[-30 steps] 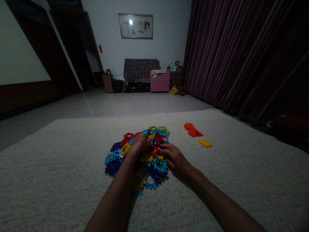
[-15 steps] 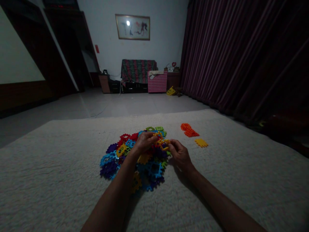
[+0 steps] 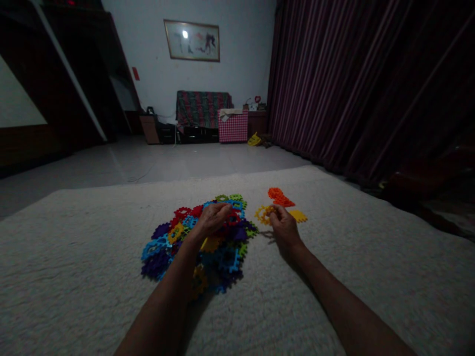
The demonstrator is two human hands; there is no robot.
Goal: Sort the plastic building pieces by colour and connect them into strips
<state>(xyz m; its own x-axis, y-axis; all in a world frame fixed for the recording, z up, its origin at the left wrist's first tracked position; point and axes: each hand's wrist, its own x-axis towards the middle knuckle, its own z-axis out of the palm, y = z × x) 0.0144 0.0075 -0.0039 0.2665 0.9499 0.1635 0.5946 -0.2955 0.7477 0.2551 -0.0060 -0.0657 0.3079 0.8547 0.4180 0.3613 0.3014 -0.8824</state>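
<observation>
A heap of coloured interlocking plastic pieces (image 3: 174, 242) lies on a pale shaggy rug (image 3: 74, 257). My left hand (image 3: 211, 220) rests on top of the heap with its fingers curled over red and blue pieces. My right hand (image 3: 284, 227) is to the right of the heap, pinching a yellow open-frame piece (image 3: 262, 214) just above the rug. Beyond it lie a small orange group (image 3: 279, 197) and a solid yellow piece (image 3: 299, 215), set apart from the heap.
Dark striped curtains (image 3: 352, 89) run along the right. Bare floor (image 3: 178, 160) lies beyond the rug, with a covered sofa (image 3: 202, 109) and a red checked box (image 3: 232, 126) against the far wall. A dark staircase (image 3: 67, 74) stands at the left.
My right hand has lifted a yellow piece off the heap and carried it right, toward the orange and yellow pieces. My left hand has stayed on the heap. The view has swung slightly right.
</observation>
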